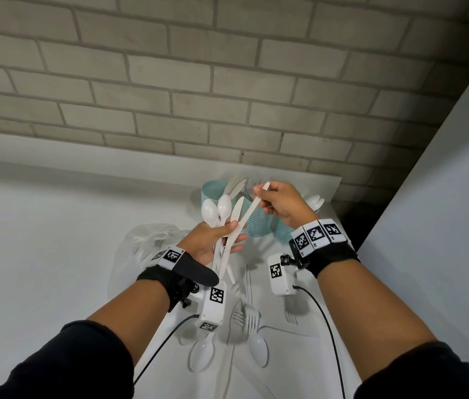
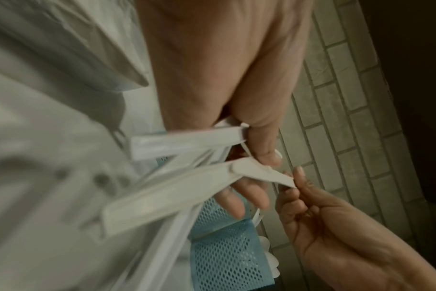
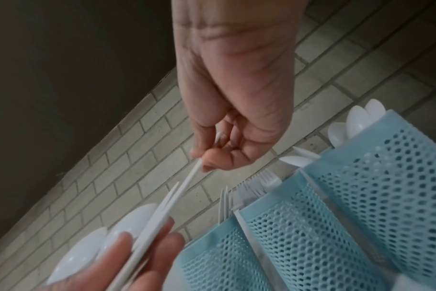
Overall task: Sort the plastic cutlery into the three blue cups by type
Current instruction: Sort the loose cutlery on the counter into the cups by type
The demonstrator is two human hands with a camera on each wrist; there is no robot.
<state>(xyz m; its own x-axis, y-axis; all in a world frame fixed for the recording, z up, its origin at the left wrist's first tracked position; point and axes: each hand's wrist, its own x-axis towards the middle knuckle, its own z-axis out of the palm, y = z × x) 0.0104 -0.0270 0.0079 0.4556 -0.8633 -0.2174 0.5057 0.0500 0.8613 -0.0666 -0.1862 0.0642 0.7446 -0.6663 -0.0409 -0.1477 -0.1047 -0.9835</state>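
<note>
The left hand (image 1: 213,240) is gripping a bundle of white plastic cutlery (image 1: 223,226), thumb and fingers curled round the handles, with two spoon bowls (image 1: 217,208) and a knife blade (image 1: 237,210) sticking up above the fist. The right hand (image 1: 280,203) is pinching the upper end of one white knife (image 1: 252,210) between thumb and fingertips; the knife is slanting down to the left, and its lower end is lying against the left hand's fingers among the bundle. Just behind both hands, three light blue perforated cups (image 3: 311,226) are standing side by side against the brick wall (image 1: 169,82). In the right wrist view, the cups are showing fork tines (image 3: 256,183) in one, knife tips (image 3: 299,157) behind, and spoon bowls (image 3: 354,122) in the far one. On the white table (image 1: 40,226) near the person, loose forks (image 1: 249,315) and spoons (image 1: 257,349) are lying scattered between the forearms, and a crumpled clear plastic bag (image 1: 144,243) is resting just left of the left hand. Both wrists are wearing black bands with white camera units and printed marker tags.
</note>
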